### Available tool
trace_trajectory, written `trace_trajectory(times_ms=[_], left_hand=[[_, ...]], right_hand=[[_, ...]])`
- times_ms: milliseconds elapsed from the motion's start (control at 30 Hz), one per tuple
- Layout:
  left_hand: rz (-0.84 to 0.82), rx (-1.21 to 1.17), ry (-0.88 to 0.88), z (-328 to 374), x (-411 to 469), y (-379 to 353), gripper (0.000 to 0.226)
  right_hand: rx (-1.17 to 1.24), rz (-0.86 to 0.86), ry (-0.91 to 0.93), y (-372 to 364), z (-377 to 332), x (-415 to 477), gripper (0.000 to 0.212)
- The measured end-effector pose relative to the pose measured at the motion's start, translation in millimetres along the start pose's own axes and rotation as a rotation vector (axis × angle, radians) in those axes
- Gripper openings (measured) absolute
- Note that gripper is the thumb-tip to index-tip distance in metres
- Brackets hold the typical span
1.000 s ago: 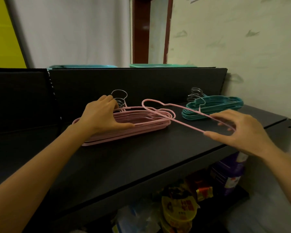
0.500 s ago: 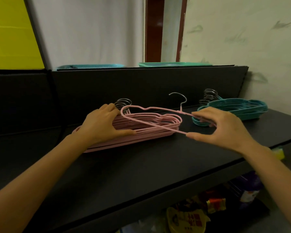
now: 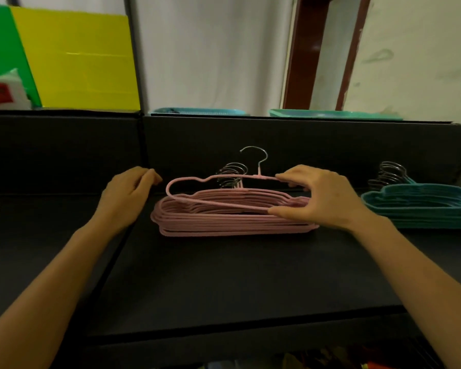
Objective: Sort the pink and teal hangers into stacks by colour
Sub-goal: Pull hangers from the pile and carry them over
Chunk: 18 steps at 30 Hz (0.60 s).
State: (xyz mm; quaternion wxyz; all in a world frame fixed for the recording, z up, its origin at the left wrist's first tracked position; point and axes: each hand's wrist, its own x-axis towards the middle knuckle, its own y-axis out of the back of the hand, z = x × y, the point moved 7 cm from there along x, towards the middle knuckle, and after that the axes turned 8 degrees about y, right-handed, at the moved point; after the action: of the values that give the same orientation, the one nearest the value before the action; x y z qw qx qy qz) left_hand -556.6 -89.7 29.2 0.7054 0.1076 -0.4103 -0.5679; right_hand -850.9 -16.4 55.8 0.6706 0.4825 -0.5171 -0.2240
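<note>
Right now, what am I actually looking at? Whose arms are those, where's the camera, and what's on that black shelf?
No machine here: these are a person's own bare arms, filmed by a wide-angle camera worn on their head, looking forward and down. On the black shelf lie two piles of hangers with metal hooks: a pink stack in the middle and a teal stack on the right. The right hand grips a single pink hanger between thumb and fingers, just above the pink stack. The left hand is beside that stack with loosely curled fingers, holding nothing.
</note>
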Motion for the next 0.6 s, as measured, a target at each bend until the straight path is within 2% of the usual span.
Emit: trace_trajectory(times_ms=[100,267,400,600], left_hand=[[-0.003,-0.056,0.08,-4.8,-5.2,-5.9,0.034],[0.034,-0.057,0.106,-6.4,-11.7,-8.6,0.04],[0.036,-0.024,0.118,-9.3,-12.0,-11.8,0.041],[-0.009,-0.001,0.095,-7.2,-13.7,-20.1,0.043]], right_hand=[[0.009,-0.027,0.049,-14.5,-5.2,13.8,0.099],[0.036,-0.056,0.071,-30.8,-6.2,22.3,0.104],[0.025,-0.103,0.087,-40.4,-5.2,22.3,0.1],[0.033,-0.082,0.093,-44.3,-3.8,18.3,0.092]])
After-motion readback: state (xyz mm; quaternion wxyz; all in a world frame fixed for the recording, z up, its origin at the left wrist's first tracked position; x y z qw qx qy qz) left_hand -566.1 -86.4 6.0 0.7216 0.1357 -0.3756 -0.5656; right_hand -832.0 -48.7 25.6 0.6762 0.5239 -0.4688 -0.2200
